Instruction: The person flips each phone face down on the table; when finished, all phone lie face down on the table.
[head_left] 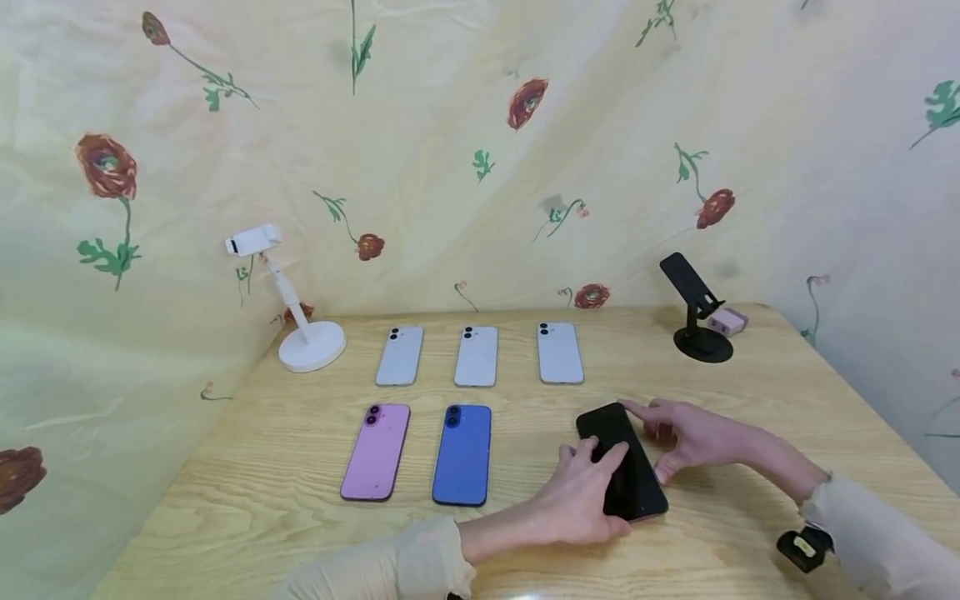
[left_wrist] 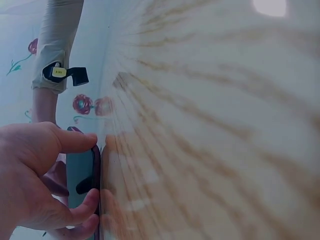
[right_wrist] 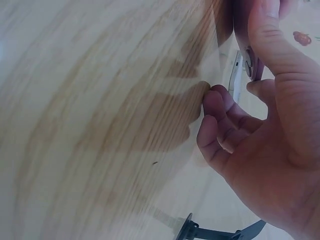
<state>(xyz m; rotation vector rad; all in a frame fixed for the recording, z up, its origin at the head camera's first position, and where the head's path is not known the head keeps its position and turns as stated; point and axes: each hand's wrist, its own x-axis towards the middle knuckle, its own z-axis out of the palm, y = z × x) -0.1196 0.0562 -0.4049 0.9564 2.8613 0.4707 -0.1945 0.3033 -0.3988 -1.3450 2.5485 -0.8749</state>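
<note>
A smartphone (head_left: 637,487) with its black screen up lies at a slant under both hands, right of centre in the head view. The left hand (head_left: 573,500) grips it from the left, thumb at the near end and other fingers over the screen; the left wrist view shows this thumb (left_wrist: 77,143) and fingertips at the phone's edge. On the other side, the right hand (head_left: 693,433) holds it between index finger at the top corner and thumb on the long edge. In the right wrist view the camera bump (right_wrist: 249,62) shows, and the remaining fingers curl beside the phone.
Left of the hands lie a blue phone (head_left: 461,458) and a pink phone (head_left: 377,454), backs up. Three pale phones, one of them the rightmost white phone (head_left: 560,354), form a row behind. A white stand (head_left: 311,346), a black stand (head_left: 702,343) and a small charger block (head_left: 727,322) stand at the back.
</note>
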